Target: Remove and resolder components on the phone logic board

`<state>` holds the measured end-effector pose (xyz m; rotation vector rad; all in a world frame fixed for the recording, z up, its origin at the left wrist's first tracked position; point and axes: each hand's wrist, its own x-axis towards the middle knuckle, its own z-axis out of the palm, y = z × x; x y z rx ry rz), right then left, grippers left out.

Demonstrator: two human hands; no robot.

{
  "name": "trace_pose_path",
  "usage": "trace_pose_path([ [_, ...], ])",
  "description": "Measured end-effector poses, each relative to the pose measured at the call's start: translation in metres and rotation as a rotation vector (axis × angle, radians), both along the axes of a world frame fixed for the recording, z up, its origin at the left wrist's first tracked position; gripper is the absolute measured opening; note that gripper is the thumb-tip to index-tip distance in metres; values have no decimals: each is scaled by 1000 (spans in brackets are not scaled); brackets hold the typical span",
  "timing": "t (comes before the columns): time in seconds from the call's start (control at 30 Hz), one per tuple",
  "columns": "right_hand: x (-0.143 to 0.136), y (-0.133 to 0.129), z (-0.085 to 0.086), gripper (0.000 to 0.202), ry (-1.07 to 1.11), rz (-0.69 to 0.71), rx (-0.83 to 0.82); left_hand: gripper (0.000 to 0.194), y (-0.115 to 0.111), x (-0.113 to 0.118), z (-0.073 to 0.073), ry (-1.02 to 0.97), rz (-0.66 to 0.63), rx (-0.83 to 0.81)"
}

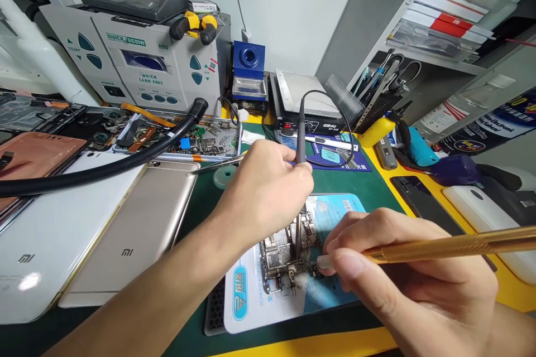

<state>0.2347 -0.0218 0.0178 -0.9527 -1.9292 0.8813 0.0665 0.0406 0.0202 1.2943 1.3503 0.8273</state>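
Note:
My left hand [268,189] is closed around the slim dark handle of a soldering iron [301,134], held nearly upright. The iron's tip points down onto a phone circuit board [278,256], and whether it touches cannot be made out. That board lies on a white and light-blue plate [272,318], partly covered by my left hand. To the right, my right hand [402,273] pinches a gold, knurled pen-like tool [452,242]. Its working end is hidden by my fingers, which hover close to the board's right side.
A hot-air station [146,67] stands at the back left, its black hose [125,164] crossing over phones [125,245]. Behind the board are a blue iron stand [250,56] and a small heating station [301,100]. A black phone [422,201] and a yellow bottle [379,128] are at right.

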Motion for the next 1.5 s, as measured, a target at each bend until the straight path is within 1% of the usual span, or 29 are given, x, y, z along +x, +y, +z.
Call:
trace_pose_path([
  [0.17, 1, 2, 2, 21, -57, 58, 12, 14, -1, 0, 1, 8, -1, 4],
  [0.27, 2, 5, 4, 18, -75, 48, 17, 18, -1, -1, 0, 16, -4, 5],
  [0.33, 2, 7, 5, 18, -55, 25, -18, 20, -1, -1, -1, 24, -6, 9],
  [0.43, 2, 11, 7, 21, -4, 2, -126, 22, -1, -1, -3, 45, -7, 17],
  [0.53, 2, 13, 7, 20, 16, 6, -212, 23, -2, -2, -4, 61, -8, 27],
  [0.6, 1, 14, 7, 18, 7, 6, -230, 23, -2, -2, -4, 68, -7, 33],
  [0.9, 2, 14, 6, 22, -15, -1, -267, 24, -2, -2, -4, 64, -11, 25],
  [1.03, 1, 16, 5, 23, -5, 16, -323, 23, -2, -1, -2, 37, -10, 9],
  [1.27, 0, 19, 10, 27, 181, -122, -511, 17, -1, 0, 5, -61, 9, -52],
  [1.4, -1, 23, 12, 30, 256, -164, -565, 21, -1, 0, 4, -111, 21, -109],
  [1.5, -2, 26, 12, 32, 289, -178, -611, 19, -1, -1, 3, -147, 21, -139],
])
